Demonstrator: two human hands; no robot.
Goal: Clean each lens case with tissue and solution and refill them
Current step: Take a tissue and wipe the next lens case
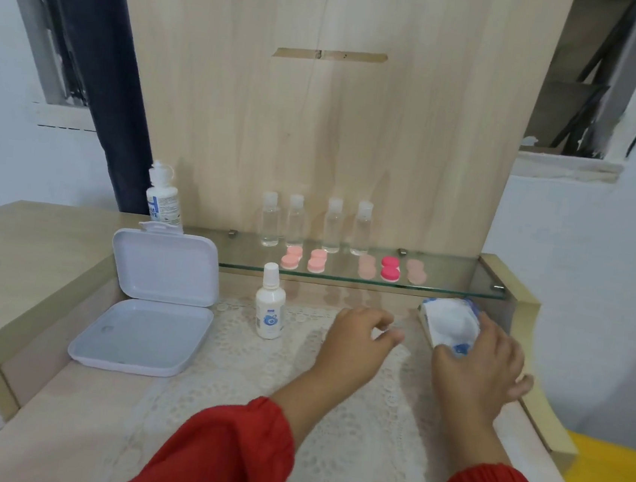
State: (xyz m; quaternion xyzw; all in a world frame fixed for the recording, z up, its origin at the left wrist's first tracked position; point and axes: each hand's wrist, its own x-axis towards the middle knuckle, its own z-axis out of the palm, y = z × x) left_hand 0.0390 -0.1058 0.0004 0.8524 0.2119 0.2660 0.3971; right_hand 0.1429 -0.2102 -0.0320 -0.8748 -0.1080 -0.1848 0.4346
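A: Setting first. Pale wood desk (52, 252) with a lace mat (348, 420) down the middle. White hinged box (153, 302) lies open at the left, lid propped up, nothing in it that I can make out.

B: And the glass shelf (461, 283) behind?

A: Four clear bottles (270, 220) in a row at the back of it, five lens cases (390, 269) in front of them: two pale pink, two faded peach, one hot pink. All closed, none off the shelf yet.

B: Solution?

A: Small white solution bottle (270, 306) standing capped on the mat, near the box. A larger bottle (163, 201) sits further back at the left.

B: Hands?

A: Right hand (480, 360) is on the tissue pack (451, 321) at the right edge, fingers curled over its near end, seemingly gripping it. Left hand (357, 339) hovers just beside, loosely curled, holding nothing, thumb and forefinger close together.

B: So the step?

A: Fetching tissue, I'd judge; cleaning not begun. Next move probably wants the right hand steadying the pack while the left pinches one sheet free, then a case brought down from the shelf.
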